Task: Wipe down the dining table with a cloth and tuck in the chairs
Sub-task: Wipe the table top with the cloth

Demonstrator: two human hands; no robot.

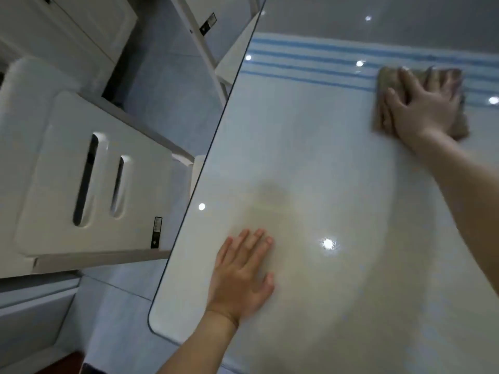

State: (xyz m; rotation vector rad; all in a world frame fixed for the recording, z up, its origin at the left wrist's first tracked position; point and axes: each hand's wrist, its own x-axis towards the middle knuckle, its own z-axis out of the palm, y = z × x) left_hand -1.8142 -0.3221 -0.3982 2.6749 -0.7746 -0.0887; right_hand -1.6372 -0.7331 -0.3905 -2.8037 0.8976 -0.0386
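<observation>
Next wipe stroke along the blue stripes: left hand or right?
Right. The right hand presses flat on the brown cloth at the blue stripes. The left hand lies bare on the table near its close corner, holding nothing, probably bracing.

The light is soft, cool and fairly dim. The glossy bench (324, 157) mirrors overhead lamps as small white dots; the strongest glare spot (327, 243) flares with a starry halo. A faint shadow (270, 190) smudges the bench. The cloth (388, 76) and the chair (89, 184) look blurred, and straight edges bend toward the corners.
</observation>
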